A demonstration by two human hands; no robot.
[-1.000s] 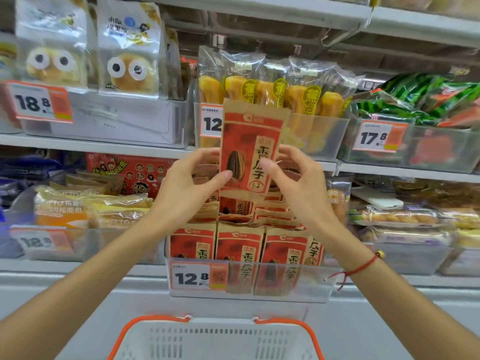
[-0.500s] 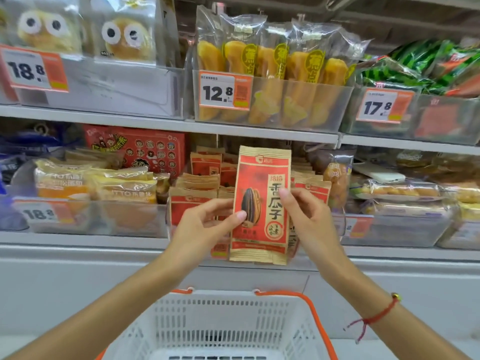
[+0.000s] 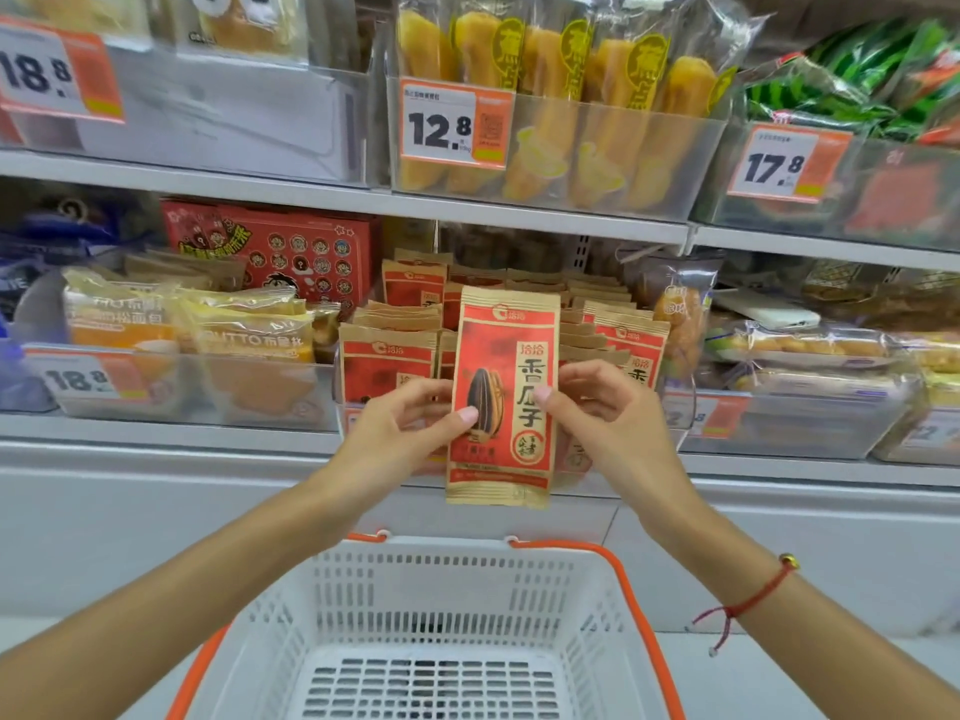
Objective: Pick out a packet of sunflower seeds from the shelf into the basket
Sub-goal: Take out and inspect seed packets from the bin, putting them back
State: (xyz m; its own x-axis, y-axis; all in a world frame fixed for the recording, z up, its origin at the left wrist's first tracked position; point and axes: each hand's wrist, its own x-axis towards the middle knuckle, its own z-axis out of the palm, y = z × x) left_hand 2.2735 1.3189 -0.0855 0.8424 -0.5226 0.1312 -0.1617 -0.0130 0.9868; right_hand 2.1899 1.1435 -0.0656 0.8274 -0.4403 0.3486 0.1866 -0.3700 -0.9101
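A red and tan packet of sunflower seeds (image 3: 506,350) is held upright in front of the shelf, above the far rim of the basket. My left hand (image 3: 400,433) pinches its left edge and my right hand (image 3: 602,413) pinches its right edge. The white mesh basket (image 3: 597,605) with orange handles sits below, with nothing visible inside. Several more seed packets (image 3: 387,356) stand in a clear bin on the shelf behind the held one.
Bread packs (image 3: 244,330) fill the bin to the left, pastry packs (image 3: 810,345) the bins to the right. The upper shelf (image 3: 519,210) carries yellow snack bags (image 3: 561,59) and a 12.8 price tag (image 3: 452,124). A white cabinet front runs below the shelf.
Both hands have brought the packet down from in front of the upper shelf to just above the basket. The view has tilted down, showing more of the basket.
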